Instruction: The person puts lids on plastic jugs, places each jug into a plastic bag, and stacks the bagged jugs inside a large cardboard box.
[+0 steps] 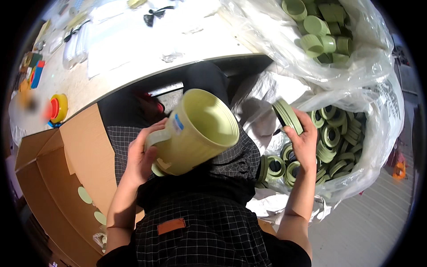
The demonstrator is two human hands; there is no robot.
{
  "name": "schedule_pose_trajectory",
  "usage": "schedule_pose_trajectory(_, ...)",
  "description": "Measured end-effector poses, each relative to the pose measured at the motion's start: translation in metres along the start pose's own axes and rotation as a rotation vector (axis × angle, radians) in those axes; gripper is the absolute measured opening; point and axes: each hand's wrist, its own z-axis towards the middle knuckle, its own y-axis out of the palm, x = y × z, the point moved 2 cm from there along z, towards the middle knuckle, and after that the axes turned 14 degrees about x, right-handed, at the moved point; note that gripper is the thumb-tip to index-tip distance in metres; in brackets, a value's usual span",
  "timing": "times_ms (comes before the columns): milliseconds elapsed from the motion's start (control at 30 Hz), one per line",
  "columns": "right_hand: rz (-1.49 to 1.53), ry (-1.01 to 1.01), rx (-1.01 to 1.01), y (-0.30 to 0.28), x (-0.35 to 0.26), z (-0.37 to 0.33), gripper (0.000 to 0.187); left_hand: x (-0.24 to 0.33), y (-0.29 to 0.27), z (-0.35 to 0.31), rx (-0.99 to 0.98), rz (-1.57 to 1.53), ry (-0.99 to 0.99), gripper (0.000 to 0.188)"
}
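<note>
A large pale green pitcher [178, 153] with a small blue sticker is tilted over my lap, its wide mouth facing up and to the right. My left hand [141, 153] is closed round its handle. Off to the right, my right hand [303, 138] grips a round green threaded lid [288, 116] by its rim, the lid turned on edge. The lid is apart from the pitcher. Below and beside that hand, many similar green lids [330, 135] with dark centres lie in a clear plastic bag [380, 147].
Another plastic bag [267, 35] at the upper right holds small green cups [316, 26]. A white table [120, 66] spans the far left, with a yellow and red tape roll [59, 108] near its edge. An opened cardboard box [89, 142] stands at my left; pale green discs [84, 195] lie inside.
</note>
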Motion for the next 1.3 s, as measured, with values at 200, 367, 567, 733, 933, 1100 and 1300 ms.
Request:
schedule_pose_trajectory(200, 0.229, -0.673, -0.355, 0.114, -0.104, 0.001, 0.067, 0.001, -0.012, -0.012, 0.026, -0.153, -0.074, 0.041)
schedule_pose_trajectory(367, 0.265, -0.705, -0.335, 0.118, -0.097, -0.013, 0.066, -0.014, -0.019, -0.016, -0.035, -0.25, -0.081, 0.043)
schedule_pose_trajectory(567, 0.312, -0.588, -0.375, 0.122, -0.102, -0.011, 0.057, -0.001, -0.011, -0.026, 0.09, -0.079, -0.04, 0.038)
schedule_pose_trajectory(733, 0.299, -0.535, -0.455, 0.124, -0.101, 0.006, 0.062, 0.004, -0.012, -0.025, 0.101, -0.028, -0.044, 0.038)
schedule_pose_trajectory(933, 0.453, -0.182, -0.437, 0.109, -0.107, 0.157, 0.086, 0.014, -0.002, -0.034, 0.063, 0.07, 0.027, 0.043)
schedule_pose_trajectory(1100, 0.497, 0.249, -1.027, 0.214, -0.102, 0.056, 0.073, 0.012, 0.0, -0.033, 0.033, 0.121, -0.047, 0.043)
schedule_pose_trajectory(1300, 0.455, 0.092, -0.632, 0.147, -0.069, 0.129, 0.079, 0.011, -0.001, -0.031, 0.117, 0.128, -0.007, 0.04)
